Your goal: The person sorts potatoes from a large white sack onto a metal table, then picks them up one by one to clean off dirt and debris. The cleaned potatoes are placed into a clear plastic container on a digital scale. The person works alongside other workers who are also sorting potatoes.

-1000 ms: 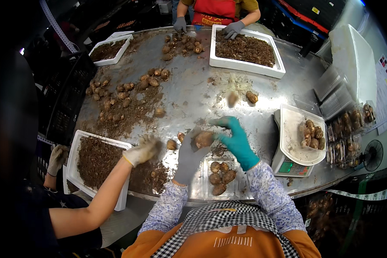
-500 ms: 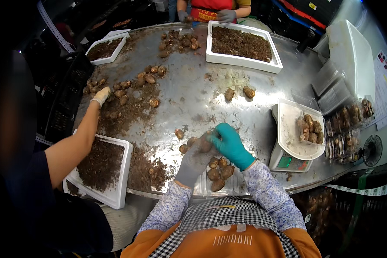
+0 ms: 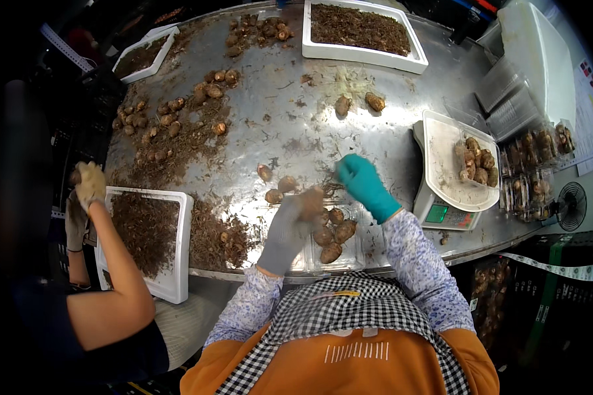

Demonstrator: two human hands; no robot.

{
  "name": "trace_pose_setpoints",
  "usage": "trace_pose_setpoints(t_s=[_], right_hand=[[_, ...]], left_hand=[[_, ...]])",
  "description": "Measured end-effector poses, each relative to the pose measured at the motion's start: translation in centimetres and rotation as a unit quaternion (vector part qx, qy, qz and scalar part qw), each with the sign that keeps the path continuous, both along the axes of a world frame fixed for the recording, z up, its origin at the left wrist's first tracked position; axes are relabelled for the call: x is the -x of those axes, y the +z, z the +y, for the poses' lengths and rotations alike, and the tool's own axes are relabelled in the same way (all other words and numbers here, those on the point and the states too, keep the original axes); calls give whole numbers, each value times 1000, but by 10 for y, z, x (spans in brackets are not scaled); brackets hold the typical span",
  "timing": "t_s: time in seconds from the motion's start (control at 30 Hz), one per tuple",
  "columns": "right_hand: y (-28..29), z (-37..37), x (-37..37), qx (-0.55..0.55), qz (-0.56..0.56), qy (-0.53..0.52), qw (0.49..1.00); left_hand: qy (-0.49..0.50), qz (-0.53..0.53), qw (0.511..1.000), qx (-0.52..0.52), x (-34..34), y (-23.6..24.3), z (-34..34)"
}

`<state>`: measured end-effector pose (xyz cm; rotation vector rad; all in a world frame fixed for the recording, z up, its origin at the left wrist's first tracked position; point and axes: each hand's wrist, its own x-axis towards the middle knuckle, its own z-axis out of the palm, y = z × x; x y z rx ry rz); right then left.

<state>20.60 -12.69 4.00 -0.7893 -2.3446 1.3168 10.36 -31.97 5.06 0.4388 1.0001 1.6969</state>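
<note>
My left hand [image 3: 284,230], in a grey glove, is closed around a brown taro [image 3: 311,203], which is blurred by motion. To its right my right hand [image 3: 364,185], in a teal glove, hovers over the metal table with its fingers curled together; whether anything small is pinched there is hidden. Below both hands lies a clear plastic tray [image 3: 358,255] with several taros [image 3: 331,253] in it. A few loose taros [image 3: 273,196] rest on the table just beyond my left hand.
A scale [image 3: 439,187] at right bears a clear pack of taros [image 3: 469,172]; filled packs [image 3: 530,187] stand beyond it. Soil-filled white foam boxes [image 3: 366,58] [image 3: 183,247] sit far and left. A co-worker's gloved hands [image 3: 90,185] are at left, near scattered taros [image 3: 219,128].
My right hand has come away from the taro in my left hand, moving right. The co-worker's gloved hand has drawn back from the pile toward the left foam box. The view has shifted.
</note>
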Motion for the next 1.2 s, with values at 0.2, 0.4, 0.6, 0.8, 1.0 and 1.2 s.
trace_pose_setpoints(t_s=[0.2,0.4,0.6,0.8,1.0,1.2], right_hand=[[22,14,7,-70,32,0,997],[26,6,23,140,108,-17,984],[-10,-12,61,21,23,120,992],[-36,-22,84,23,-68,201,977],[-17,-8,61,374,82,149,911],[18,-7,48,384,174,165,892]], left_hand=[[-76,547,833,42,-14,21,-22],[97,694,673,238,63,3,-5],[-105,646,684,322,90,-10,19],[43,599,751,272,99,-11,12],[77,42,996,36,92,-6,12],[54,-111,991,-45,72,11,29]])
